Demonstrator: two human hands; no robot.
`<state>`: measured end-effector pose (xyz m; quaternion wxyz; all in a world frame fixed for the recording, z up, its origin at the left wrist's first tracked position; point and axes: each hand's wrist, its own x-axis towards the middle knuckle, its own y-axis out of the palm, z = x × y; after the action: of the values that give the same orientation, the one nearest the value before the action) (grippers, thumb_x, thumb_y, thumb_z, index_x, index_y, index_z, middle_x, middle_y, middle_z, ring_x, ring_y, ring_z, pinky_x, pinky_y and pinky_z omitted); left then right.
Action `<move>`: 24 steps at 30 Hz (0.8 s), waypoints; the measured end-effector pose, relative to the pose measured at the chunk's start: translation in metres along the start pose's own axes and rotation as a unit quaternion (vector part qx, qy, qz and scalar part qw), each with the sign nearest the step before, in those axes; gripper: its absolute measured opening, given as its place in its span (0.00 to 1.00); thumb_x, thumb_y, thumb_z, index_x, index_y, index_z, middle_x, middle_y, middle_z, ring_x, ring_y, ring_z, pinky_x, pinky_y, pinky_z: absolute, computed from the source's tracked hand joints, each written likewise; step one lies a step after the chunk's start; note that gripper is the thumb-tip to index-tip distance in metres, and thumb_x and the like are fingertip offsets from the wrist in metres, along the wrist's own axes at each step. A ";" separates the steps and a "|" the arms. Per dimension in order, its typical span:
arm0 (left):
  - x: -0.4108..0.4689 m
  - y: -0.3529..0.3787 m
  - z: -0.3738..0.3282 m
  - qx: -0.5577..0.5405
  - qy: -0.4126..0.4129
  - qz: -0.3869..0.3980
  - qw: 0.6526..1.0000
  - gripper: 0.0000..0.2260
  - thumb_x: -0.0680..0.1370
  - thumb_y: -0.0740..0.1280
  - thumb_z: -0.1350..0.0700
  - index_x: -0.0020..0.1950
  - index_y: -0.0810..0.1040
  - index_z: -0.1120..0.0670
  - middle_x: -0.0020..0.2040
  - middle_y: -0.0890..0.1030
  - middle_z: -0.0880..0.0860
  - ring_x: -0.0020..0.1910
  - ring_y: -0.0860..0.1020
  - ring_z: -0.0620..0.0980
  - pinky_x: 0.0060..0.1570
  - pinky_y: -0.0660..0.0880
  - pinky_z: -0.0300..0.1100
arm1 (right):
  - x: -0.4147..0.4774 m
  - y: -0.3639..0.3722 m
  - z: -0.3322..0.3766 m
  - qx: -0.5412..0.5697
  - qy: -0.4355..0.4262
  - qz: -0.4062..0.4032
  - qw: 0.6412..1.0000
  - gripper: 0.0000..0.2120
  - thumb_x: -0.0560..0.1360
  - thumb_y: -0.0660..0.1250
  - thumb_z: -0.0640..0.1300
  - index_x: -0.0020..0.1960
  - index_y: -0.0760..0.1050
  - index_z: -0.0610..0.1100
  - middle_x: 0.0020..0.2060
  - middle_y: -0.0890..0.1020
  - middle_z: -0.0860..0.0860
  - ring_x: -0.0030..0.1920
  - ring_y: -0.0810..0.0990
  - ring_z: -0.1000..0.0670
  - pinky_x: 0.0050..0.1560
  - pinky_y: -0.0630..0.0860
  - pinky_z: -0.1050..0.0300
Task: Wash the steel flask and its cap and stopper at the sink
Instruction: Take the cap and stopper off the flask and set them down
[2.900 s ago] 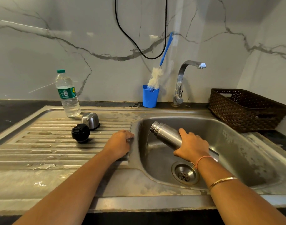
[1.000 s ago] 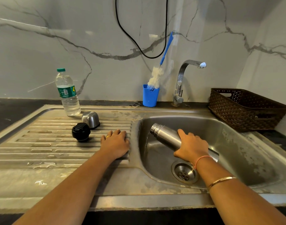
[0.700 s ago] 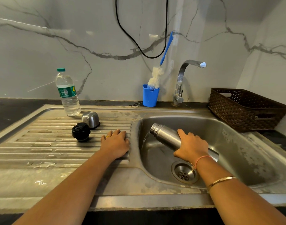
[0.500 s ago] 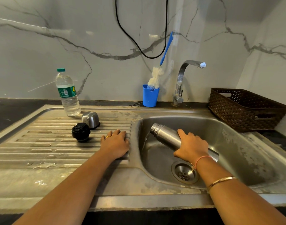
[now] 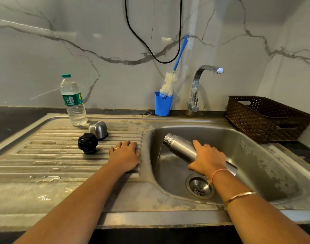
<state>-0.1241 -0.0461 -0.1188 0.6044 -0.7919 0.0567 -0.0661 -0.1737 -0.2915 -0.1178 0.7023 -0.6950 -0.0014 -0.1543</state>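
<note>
Change: almost nothing was moved over the last second, the flask being kept at the same tilt; against the oldest frame, the left hand's fingers had been laid out flat where they were earlier curled at the drainboard's edge.
Right hand: clasped from above round the steel flask, with fingers and thumb wrapped about its lower body; a pink thread and a gold bangle were worn on that wrist.
Flask position: held inside the sink basin, clear of its floor, tilted with the open mouth turned down and to the left and the base raised to the right; what looked like a thin run of water was seen under the mouth.
Drain: set in the basin floor, below the gripping hand.
Left hand: nothing was held; it was laid palm-down with straight fingers on the ribbed drainboard, just beside the basin's left rim, a ring showing on one finger.
Stopper: black, stood on the drainboard left of the left hand and apart from it.
Cap: steel, set mouth-down just behind the stopper.
Water bottle: stood upright at the back of the drainboard, close to the cap.
Back edge: a blue cup with a bottle brush leant in it was placed left of the tap.
Basket: brown, placed on the counter right of the basin.
</note>
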 end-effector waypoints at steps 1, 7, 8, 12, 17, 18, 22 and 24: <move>0.000 0.000 0.000 0.001 0.000 0.000 1.000 0.20 0.82 0.52 0.48 0.74 0.62 0.50 0.75 0.62 0.52 0.74 0.58 0.55 0.72 0.53 0.58 | 0.000 0.000 0.000 -0.001 0.001 0.000 1.000 0.29 0.66 0.71 0.55 0.62 0.62 0.52 0.51 0.75 0.47 0.52 0.76 0.43 0.43 0.70 0.54; 0.000 0.001 0.000 0.000 0.000 -0.005 1.000 0.20 0.82 0.52 0.49 0.74 0.62 0.50 0.75 0.62 0.52 0.74 0.58 0.54 0.72 0.53 0.57 | 0.000 0.000 0.000 -0.006 0.001 0.002 1.000 0.29 0.66 0.70 0.55 0.62 0.62 0.52 0.52 0.75 0.47 0.52 0.76 0.43 0.42 0.69 0.54; 0.000 0.001 0.000 0.000 0.000 -0.004 1.000 0.21 0.82 0.52 0.49 0.74 0.62 0.50 0.75 0.62 0.52 0.74 0.58 0.54 0.72 0.53 0.57 | 0.000 0.000 0.000 -0.006 0.001 0.003 1.000 0.29 0.66 0.70 0.55 0.62 0.62 0.52 0.52 0.75 0.47 0.52 0.76 0.43 0.42 0.69 0.54; 0.000 0.000 0.000 0.005 -0.001 -0.005 1.000 0.21 0.82 0.52 0.49 0.74 0.62 0.50 0.75 0.62 0.52 0.74 0.58 0.55 0.72 0.53 0.57 | 0.000 0.000 0.000 -0.008 0.003 0.004 1.000 0.29 0.66 0.70 0.56 0.62 0.62 0.52 0.52 0.75 0.47 0.52 0.76 0.43 0.42 0.69 0.54; 0.000 0.000 0.000 0.007 0.001 -0.004 1.000 0.21 0.82 0.52 0.48 0.74 0.62 0.50 0.75 0.61 0.52 0.74 0.58 0.54 0.72 0.53 0.57 | 0.001 0.002 0.000 -0.010 0.002 0.005 1.000 0.28 0.66 0.71 0.56 0.61 0.63 0.52 0.51 0.75 0.47 0.51 0.76 0.43 0.43 0.70 0.53; 0.000 0.000 0.000 0.008 0.001 -0.004 1.000 0.21 0.82 0.52 0.48 0.74 0.62 0.50 0.75 0.61 0.52 0.74 0.58 0.54 0.72 0.53 0.57 | 0.001 0.002 0.000 -0.010 0.002 0.004 1.000 0.28 0.66 0.71 0.56 0.61 0.63 0.52 0.51 0.75 0.47 0.51 0.76 0.43 0.43 0.70 0.53; 0.001 0.001 0.001 0.009 0.002 -0.005 1.000 0.21 0.82 0.52 0.48 0.74 0.62 0.50 0.75 0.62 0.52 0.74 0.58 0.55 0.72 0.54 0.58 | 0.002 0.002 0.001 -0.010 0.001 0.004 1.000 0.28 0.66 0.71 0.56 0.61 0.63 0.52 0.51 0.76 0.47 0.51 0.76 0.43 0.43 0.70 0.53; 0.001 0.001 0.001 0.007 0.004 -0.006 1.000 0.20 0.82 0.52 0.48 0.74 0.62 0.50 0.75 0.62 0.52 0.74 0.59 0.55 0.72 0.54 0.57 | 0.002 0.002 0.001 -0.013 0.000 0.004 1.000 0.28 0.66 0.71 0.56 0.61 0.63 0.52 0.51 0.76 0.47 0.51 0.76 0.43 0.44 0.71 0.53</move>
<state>-0.1229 -0.0460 -0.1202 0.6097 -0.7875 0.0539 -0.0727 -0.1715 -0.2911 -0.1196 0.6941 -0.7037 0.0032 -0.1518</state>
